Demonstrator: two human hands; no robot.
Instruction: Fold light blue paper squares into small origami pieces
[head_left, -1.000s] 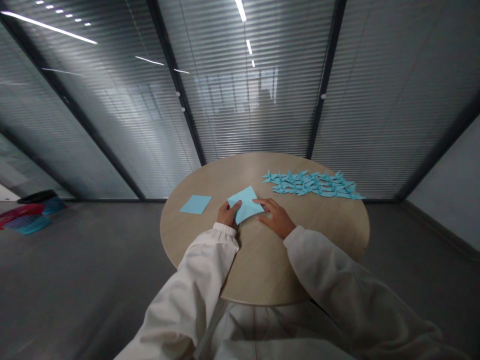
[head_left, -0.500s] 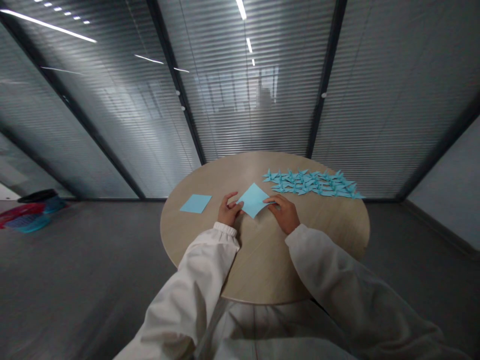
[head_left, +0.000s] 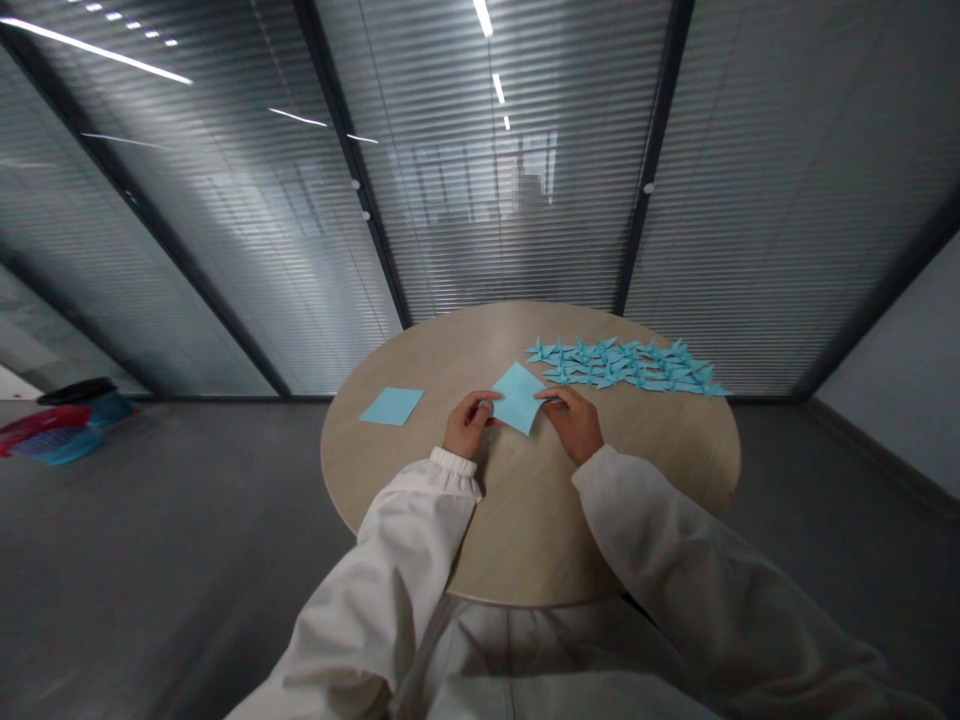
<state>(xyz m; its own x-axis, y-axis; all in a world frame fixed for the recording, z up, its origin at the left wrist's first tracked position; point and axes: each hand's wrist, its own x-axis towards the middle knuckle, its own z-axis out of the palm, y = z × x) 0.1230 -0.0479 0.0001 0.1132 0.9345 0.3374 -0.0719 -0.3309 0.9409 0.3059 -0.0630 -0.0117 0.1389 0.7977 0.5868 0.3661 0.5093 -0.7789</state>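
Light-blue paper, a square sheet (head_left: 517,398) turned cornerwise, is pinched between the fingers of both hands, one side corner to each. The left hand (head_left: 466,425) takes the left corner between thumb and forefinger, its other fingers curled and partly hidden. The right hand (head_left: 576,422) grips the opposite corner the same way, fingers bent, thumb underneath and knuckles uppermost. One corner of the sheet points away past the fingertips; another points back toward the body, between the two hands. Whether the sheet touches the round wooden table (head_left: 525,540) beneath the fingers, I cannot tell.

Both forearms reach forward from the body and slant inward, so that the hands nearly face each other across the sheet. The left sleeve (head_left: 394,540), pale and gathered at the cuff, ends at the wrist; the right sleeve (head_left: 675,545) comes in from the other side at a similar slant, with its wrist bent inward.

Left of the left fingers, well apart from them, a second blue sheet (head_left: 391,406) lies flat. Beyond the right fingers and off to their right, pointed blue folded-paper figures (head_left: 626,364) lie in close rows.
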